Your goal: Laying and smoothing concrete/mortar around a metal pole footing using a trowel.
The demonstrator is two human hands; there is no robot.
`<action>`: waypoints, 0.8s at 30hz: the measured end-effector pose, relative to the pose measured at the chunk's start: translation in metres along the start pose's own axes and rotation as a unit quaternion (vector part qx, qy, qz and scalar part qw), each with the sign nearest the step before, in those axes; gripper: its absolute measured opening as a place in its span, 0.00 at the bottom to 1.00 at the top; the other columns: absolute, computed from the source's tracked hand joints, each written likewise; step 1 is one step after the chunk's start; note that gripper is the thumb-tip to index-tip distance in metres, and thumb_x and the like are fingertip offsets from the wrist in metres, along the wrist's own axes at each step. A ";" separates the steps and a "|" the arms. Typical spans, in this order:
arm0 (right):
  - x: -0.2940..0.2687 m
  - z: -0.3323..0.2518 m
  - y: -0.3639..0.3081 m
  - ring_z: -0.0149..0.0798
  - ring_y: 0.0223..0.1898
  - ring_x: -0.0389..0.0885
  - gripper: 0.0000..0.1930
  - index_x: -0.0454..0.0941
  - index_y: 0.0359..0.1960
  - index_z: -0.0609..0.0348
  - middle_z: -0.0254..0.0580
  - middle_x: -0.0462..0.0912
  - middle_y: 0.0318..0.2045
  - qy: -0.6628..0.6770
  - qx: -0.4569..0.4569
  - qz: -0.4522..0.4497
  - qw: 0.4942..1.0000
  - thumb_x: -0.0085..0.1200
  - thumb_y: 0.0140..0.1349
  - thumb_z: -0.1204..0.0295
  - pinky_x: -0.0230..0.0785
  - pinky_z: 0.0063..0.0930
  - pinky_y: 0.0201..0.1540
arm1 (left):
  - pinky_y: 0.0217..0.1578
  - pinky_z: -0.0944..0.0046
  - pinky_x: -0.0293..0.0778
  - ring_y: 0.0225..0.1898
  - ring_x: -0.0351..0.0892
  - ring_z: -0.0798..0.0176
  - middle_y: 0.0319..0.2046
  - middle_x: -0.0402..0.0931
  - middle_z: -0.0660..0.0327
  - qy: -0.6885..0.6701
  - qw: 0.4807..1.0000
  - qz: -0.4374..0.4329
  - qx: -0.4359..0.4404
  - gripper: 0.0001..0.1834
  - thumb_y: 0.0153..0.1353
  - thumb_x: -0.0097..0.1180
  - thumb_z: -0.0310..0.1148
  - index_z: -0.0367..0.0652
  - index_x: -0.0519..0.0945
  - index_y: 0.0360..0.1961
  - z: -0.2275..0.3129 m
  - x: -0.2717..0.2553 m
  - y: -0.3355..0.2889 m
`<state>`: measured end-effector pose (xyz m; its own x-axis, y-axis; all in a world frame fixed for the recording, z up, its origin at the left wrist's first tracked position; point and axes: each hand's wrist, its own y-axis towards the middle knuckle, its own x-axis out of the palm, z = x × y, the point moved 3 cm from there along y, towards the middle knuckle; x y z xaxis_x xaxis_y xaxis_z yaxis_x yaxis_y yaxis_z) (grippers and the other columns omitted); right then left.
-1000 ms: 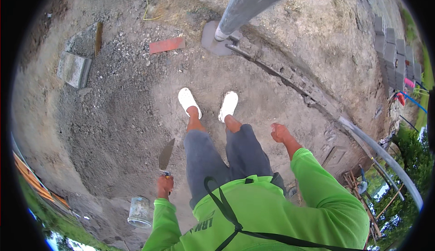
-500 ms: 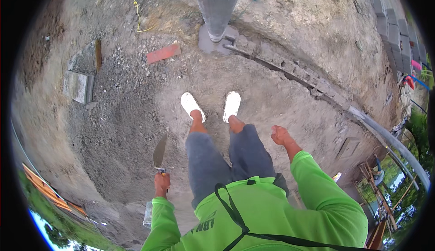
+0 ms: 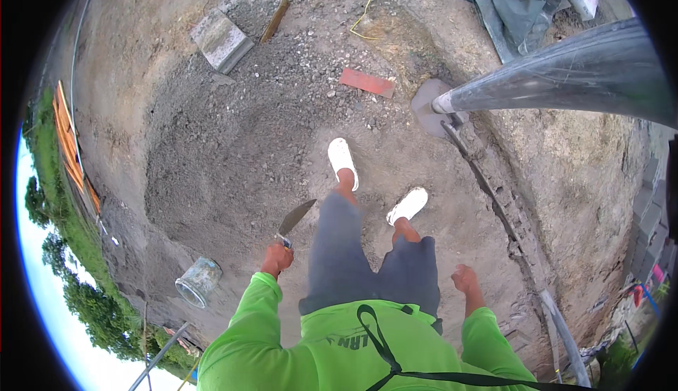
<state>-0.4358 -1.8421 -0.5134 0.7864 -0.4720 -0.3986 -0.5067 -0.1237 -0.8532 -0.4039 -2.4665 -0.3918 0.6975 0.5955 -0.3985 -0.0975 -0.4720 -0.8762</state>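
My left hand (image 3: 277, 258) is wrapped round the handle of a pointed trowel (image 3: 295, 218), whose metal blade angles up and to the right, beside my left leg. My right hand (image 3: 466, 278) hangs low on the other side, its fingers curled in and nothing visible in them. A dirty, greyish bucket (image 3: 199, 281) lies tilted on the ground left of the trowel hand. Ahead of my white shoes (image 3: 343, 163) lies a flat red board (image 3: 367, 83).
A large dark grey round column (image 3: 558, 76) rises at the right from a wet grey patch. From there a narrow trench (image 3: 500, 214) runs toward me. Concrete blocks (image 3: 222, 41) and a wooden piece (image 3: 275, 21) lie far left; a grey-green tarp (image 3: 519, 2) lies far right.
My view has swung left, so the column and trench now sit further right and the bucket shows whole. My feet have stepped and turned. The trowel stays in my left hand.
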 end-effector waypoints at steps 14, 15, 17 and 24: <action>-0.049 -0.152 0.052 0.51 0.39 0.80 0.20 0.76 0.42 0.61 0.52 0.81 0.30 -0.067 0.029 0.001 0.997 0.51 0.49 0.63 0.72 0.38 0.43 | 0.15 0.57 0.72 0.15 0.76 0.56 0.21 0.74 0.51 -0.315 0.916 -0.243 -0.046 0.11 0.58 0.54 0.33 0.37 0.71 0.37 -0.111 0.019 0.124; -0.051 -0.154 0.051 0.53 0.38 0.80 0.20 0.76 0.42 0.61 0.53 0.81 0.30 -0.094 0.020 0.022 0.995 0.51 0.49 0.63 0.72 0.40 0.44 | 0.12 0.59 0.69 0.13 0.73 0.59 0.19 0.72 0.55 -0.289 0.928 -0.234 -0.031 0.11 0.58 0.55 0.32 0.40 0.68 0.37 -0.079 -0.005 0.115; -0.042 -0.195 0.071 0.55 0.38 0.80 0.20 0.76 0.42 0.61 0.55 0.81 0.30 -0.113 -0.019 0.026 0.993 0.50 0.49 0.63 0.72 0.41 0.44 | 0.08 0.60 0.65 0.11 0.70 0.61 0.16 0.68 0.59 -0.349 0.881 -0.306 -0.090 0.12 0.58 0.56 0.30 0.44 0.64 0.35 -0.104 -0.042 0.123; -0.029 -0.249 0.067 0.57 0.43 0.78 0.21 0.76 0.44 0.62 0.56 0.81 0.37 -0.029 0.003 0.020 0.999 0.48 0.51 0.63 0.71 0.40 0.49 | 0.09 0.56 0.68 0.11 0.72 0.56 0.15 0.69 0.54 -0.150 0.972 -0.178 -0.041 0.12 0.58 0.52 0.33 0.40 0.65 0.37 -0.101 -0.126 0.155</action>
<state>-0.5801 -2.0542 -0.4750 0.7853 -0.4246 -0.4507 -0.5354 -0.0999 -0.8387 -0.4350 -2.6802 -0.4498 0.4379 0.8871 -0.1457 0.1778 -0.2443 -0.9533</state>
